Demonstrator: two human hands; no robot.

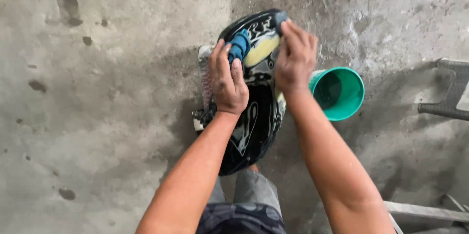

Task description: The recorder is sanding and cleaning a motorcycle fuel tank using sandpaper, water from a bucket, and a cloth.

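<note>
Rough concrete floor (97, 116) lies beneath a glossy black panel (254, 126), propped centrally. A blue cloth (239, 44) is pinched by the left hand (227, 83); the far edge is steadied by the right hand (294, 58), fingers closed over it, beside a green bucket (348, 75).

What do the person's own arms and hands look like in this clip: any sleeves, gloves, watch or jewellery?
Both forearms are bare up to the frame edge, with no sleeves in view. The left hand and right hand wear no gloves, and no watch, ring or bracelet shows. The fingers look dusty or smeared with grime.
</note>
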